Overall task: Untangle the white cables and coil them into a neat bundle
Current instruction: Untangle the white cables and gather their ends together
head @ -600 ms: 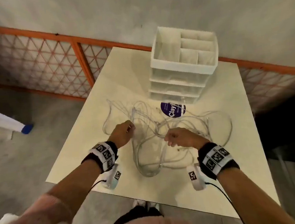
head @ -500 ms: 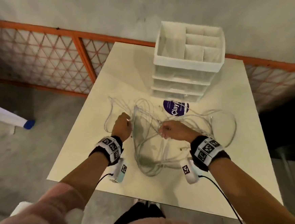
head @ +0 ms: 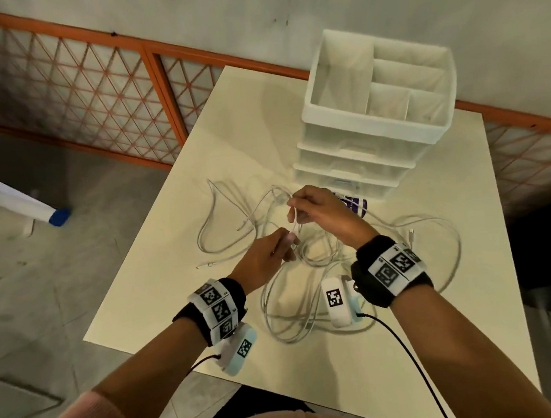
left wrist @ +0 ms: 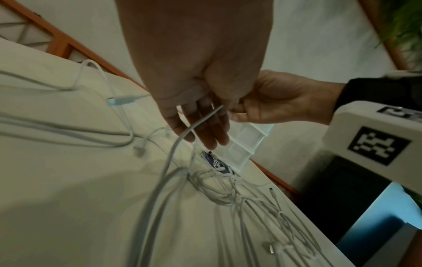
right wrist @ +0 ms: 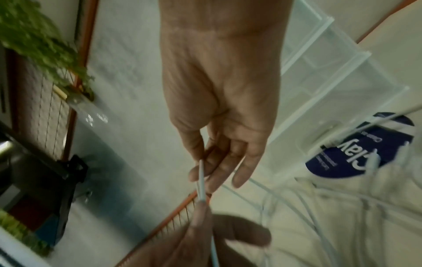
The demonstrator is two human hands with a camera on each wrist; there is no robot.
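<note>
Several thin white cables lie in a loose tangle on the cream table. Both hands are lifted over the pile, close together. My left hand pinches one white cable between thumb and fingertips; that cable runs down from the left hand to the heap. My right hand, just beyond the left, pinches the same cable's end between thumb and forefinger, its other fingers straight. A short stretch of cable is taut between the two hands. Loose plug ends lie on the table.
A white drawer organiser with open top compartments stands at the table's far side, a round dark-blue sticker just in front of it. An orange mesh railing runs behind and to the left. The table's near edge is close to my body.
Both hands have risen from the pile and come together. The right hand moved left and away from me and now pinches the cable end that the left hand holds.
</note>
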